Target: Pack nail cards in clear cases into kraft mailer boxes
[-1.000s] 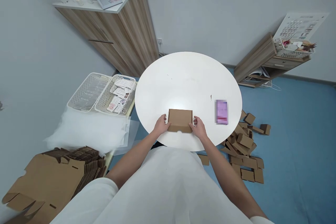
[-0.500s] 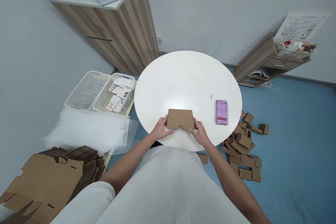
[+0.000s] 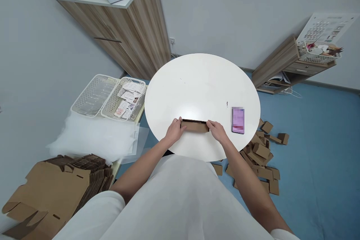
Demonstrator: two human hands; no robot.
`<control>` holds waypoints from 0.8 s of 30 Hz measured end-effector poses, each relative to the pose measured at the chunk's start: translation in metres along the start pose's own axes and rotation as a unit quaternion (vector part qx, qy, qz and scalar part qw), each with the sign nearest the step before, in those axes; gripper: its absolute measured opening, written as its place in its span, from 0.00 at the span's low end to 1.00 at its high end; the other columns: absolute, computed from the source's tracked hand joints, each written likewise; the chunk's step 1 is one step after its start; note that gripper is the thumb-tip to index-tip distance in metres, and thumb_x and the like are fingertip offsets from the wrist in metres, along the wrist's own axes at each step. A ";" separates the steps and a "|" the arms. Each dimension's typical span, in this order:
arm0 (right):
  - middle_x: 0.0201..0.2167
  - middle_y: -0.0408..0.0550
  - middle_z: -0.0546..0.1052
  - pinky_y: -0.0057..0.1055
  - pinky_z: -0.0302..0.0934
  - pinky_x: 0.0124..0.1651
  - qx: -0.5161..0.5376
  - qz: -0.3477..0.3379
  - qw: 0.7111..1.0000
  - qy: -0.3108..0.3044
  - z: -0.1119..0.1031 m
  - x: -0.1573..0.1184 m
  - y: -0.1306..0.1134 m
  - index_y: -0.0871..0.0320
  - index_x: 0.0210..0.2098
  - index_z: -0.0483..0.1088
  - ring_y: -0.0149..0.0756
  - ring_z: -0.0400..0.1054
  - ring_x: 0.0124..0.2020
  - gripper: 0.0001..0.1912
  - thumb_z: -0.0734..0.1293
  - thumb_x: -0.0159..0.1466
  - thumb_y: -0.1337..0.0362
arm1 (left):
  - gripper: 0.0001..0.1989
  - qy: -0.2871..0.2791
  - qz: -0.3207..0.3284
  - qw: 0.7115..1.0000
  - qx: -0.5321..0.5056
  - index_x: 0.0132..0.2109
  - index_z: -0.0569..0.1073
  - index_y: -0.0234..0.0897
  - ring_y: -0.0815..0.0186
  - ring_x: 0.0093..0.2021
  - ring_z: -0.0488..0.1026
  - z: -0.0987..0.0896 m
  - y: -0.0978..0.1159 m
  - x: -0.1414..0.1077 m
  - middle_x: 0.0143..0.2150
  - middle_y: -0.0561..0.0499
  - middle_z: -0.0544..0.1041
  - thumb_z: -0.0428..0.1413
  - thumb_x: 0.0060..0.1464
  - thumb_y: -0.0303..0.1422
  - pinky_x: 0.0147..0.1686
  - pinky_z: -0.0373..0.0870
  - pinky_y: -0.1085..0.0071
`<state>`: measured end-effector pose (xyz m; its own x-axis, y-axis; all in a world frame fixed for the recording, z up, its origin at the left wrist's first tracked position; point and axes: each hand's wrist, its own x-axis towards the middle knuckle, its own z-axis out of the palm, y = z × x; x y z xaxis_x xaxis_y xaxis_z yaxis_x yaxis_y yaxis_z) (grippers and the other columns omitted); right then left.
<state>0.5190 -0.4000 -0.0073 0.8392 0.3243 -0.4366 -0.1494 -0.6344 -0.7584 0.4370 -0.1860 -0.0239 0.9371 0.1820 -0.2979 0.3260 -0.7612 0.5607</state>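
A small brown cardboard box (image 3: 195,126) is held at the near part of the round white table (image 3: 202,78), one long narrow side facing me and a dark gap along its far upper edge. My left hand (image 3: 174,131) grips its left end, thumb on the near side. At the right end, my right hand (image 3: 217,131) has its fingers closed on the corner. A phone with a blurred purple screen (image 3: 237,120) lies on the table to the right.
Left of the table are two white baskets (image 3: 105,114), white foam sheets (image 3: 92,137) and stacked flat cardboard (image 3: 53,187). Many folded boxes (image 3: 261,150) lie on the blue floor at right. Wooden cabinets (image 3: 140,26) stand behind.
The box has tipped so that its narrow side now faces me instead of its broad face. Both hands have shifted with it, the right one now higher on the corner.
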 end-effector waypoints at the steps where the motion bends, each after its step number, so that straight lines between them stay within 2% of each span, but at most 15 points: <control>1: 0.28 0.45 0.70 0.29 0.55 0.34 0.021 0.004 1.000 -0.009 -0.001 -0.001 0.000 0.55 0.30 0.70 0.35 0.62 0.32 0.20 0.55 0.57 0.47 | 0.25 0.005 0.004 1.000 -0.007 0.59 0.53 0.35 0.63 0.33 0.64 0.001 -0.001 -0.001 0.35 0.48 0.63 0.44 0.56 0.40 0.30 0.62 0.70; 5: 0.25 0.43 0.68 0.28 0.55 0.30 0.125 0.053 0.990 -0.047 -0.003 -0.003 -0.001 0.56 0.27 0.69 0.30 0.59 0.26 0.16 0.59 0.54 0.50 | 0.26 0.032 0.036 0.998 -0.044 0.60 0.51 0.38 0.64 0.34 0.64 0.003 -0.004 -0.004 0.35 0.49 0.65 0.45 0.56 0.38 0.33 0.63 0.68; 7: 0.27 0.44 0.68 0.27 0.56 0.30 0.173 0.087 0.979 -0.057 -0.003 -0.003 -0.001 0.56 0.28 0.70 0.29 0.59 0.25 0.15 0.61 0.52 0.51 | 0.24 0.041 0.050 0.996 -0.063 0.59 0.53 0.38 0.64 0.35 0.64 0.004 -0.005 -0.004 0.36 0.49 0.65 0.46 0.56 0.36 0.35 0.64 0.68; 10: 0.28 0.44 0.68 0.27 0.57 0.30 0.207 0.102 0.971 -0.066 -0.004 -0.002 0.000 0.56 0.29 0.71 0.27 0.59 0.25 0.15 0.62 0.52 0.52 | 0.21 0.037 0.059 0.994 -0.090 0.57 0.58 0.38 0.65 0.36 0.65 0.003 -0.006 -0.002 0.36 0.49 0.66 0.45 0.56 0.33 0.37 0.65 0.67; 15: 0.34 0.45 0.70 0.28 0.58 0.32 0.209 0.120 0.969 -0.053 -0.004 -0.002 0.007 0.53 0.39 0.71 0.28 0.60 0.27 0.17 0.65 0.51 0.54 | 0.21 -0.004 0.064 0.992 -0.104 0.56 0.60 0.40 0.65 0.35 0.66 -0.003 -0.015 0.002 0.36 0.48 0.66 0.44 0.55 0.31 0.38 0.65 0.66; 18: 0.37 0.47 0.70 0.29 0.60 0.34 0.222 0.123 0.966 -0.055 -0.004 -0.004 0.011 0.52 0.45 0.68 0.30 0.62 0.30 0.22 0.65 0.51 0.55 | 0.25 -0.050 0.059 0.987 -0.140 0.58 0.58 0.44 0.67 0.36 0.66 -0.007 -0.022 0.002 0.42 0.48 0.64 0.47 0.52 0.31 0.38 0.66 0.68; 21: 0.36 0.46 0.68 0.29 0.62 0.35 0.245 0.115 0.960 -0.071 -0.002 -0.008 0.016 0.50 0.48 0.66 0.31 0.63 0.34 0.24 0.65 0.51 0.57 | 0.24 -0.087 0.026 0.975 -0.202 0.58 0.57 0.47 0.66 0.41 0.67 -0.008 -0.026 0.000 0.48 0.48 0.63 0.45 0.54 0.34 0.40 0.66 0.69; 24: 0.37 0.44 0.66 0.29 0.63 0.36 0.259 0.102 0.957 -0.080 0.002 -0.012 0.022 0.47 0.48 0.65 0.32 0.64 0.37 0.24 0.66 0.50 0.59 | 0.22 -0.089 -0.016 0.969 -0.230 0.58 0.59 0.47 0.63 0.45 0.66 -0.005 -0.028 -0.002 0.50 0.48 0.64 0.41 0.57 0.41 0.43 0.64 0.68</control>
<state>0.5046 -0.4162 -0.0195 0.6807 0.3607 -0.6376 -0.5746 -0.2769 -0.7702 0.4268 -0.1622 -0.0351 0.9025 0.0599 -0.4265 0.4143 -0.3915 0.8216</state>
